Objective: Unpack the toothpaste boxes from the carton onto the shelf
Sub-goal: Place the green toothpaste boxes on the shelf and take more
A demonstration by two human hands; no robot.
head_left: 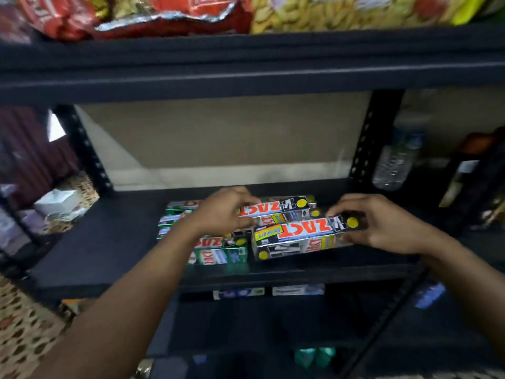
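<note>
Several black-and-silver Zact toothpaste boxes and green Zact boxes (218, 255) lie stacked on the dark middle shelf (95, 250). My left hand (221, 214) grips the left end of a rear black box (273, 210) on top of the stack. Fingers of my right hand (379, 222) pinch the right end of the front black box (300, 236), which rests at the shelf's front. The carton is out of view.
Snack bags (164, 12) fill the shelf above. A clear water bottle (396, 162) stands to the right behind the black upright (366, 149). More boxes (297, 290) sit on the shelf below. Bare shelf surface lies left of the stack.
</note>
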